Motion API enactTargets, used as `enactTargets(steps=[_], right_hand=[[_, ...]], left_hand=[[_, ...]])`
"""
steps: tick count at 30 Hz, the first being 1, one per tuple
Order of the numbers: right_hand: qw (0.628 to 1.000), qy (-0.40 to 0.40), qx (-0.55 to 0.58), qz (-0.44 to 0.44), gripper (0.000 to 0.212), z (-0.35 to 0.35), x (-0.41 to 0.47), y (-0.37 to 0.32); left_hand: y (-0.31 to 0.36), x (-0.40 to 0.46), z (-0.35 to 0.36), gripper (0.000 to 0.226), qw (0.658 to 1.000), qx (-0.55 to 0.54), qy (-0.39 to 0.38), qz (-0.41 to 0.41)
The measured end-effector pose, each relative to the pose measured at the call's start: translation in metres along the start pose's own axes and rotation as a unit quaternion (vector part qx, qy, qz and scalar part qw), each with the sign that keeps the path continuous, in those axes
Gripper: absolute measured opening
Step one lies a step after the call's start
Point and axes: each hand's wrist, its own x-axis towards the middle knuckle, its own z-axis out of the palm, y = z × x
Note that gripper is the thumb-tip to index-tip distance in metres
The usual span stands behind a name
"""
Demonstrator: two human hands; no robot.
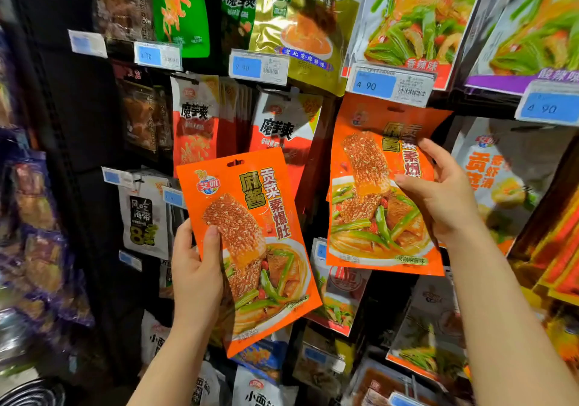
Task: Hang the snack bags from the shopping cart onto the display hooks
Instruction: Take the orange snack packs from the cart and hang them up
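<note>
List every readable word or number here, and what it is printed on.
"麻酱 贡菜素爆肚": orange bag in left hand; same on orange bag in right hand.
"魔芋爽": red-and-white bags.
"4 90": blue price tag.
"9 90": price tag.
Barcodes and small print: unreadable.

A dark display rack (78, 130) is seen filling the view, its black panels hung with rows of packaged goods. Blue-and-white price tags (390, 85) are fixed along the rows, two of them marked 4.90 and one 9.90. Purple packets (40, 242) are seen blurred at the left edge, white packets with black lettering (144, 217) are hung low on the dark panel, yellow and red packets (557, 249) are stacked at the right edge, and a coiled dark object (31, 393) is glimpsed in the bottom left corner.
</note>
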Motion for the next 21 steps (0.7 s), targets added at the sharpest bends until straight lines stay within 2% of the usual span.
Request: enactTargets(steps=[4,11,17,21], right_hand=[[0.999,-0.015,-0.026,0.012,0.073,-0.005,-0.005,-0.006],[1.0,0.008,-0.02,0.015,0.071,-0.008,-0.006,-0.014],[0.995,-0.002,-0.081,0.055,0.071,-0.008,0.008,-0.027],[0.988,0.038,-0.134,0.061,0.072,-0.002,0.023,-0.022]], left_hand=[[-0.001,-0.001,0.003,0.022,1.0,-0.005,-0.002,-0.012],[-0.005,-0.004,0.004,0.019,0.999,-0.019,-0.014,-0.025],[-0.004,-0.005,0.006,0.021,0.999,-0.02,-0.008,-0.023],[-0.009,-0.005,0.002,0.022,1.0,0.0,-0.005,-0.028]])
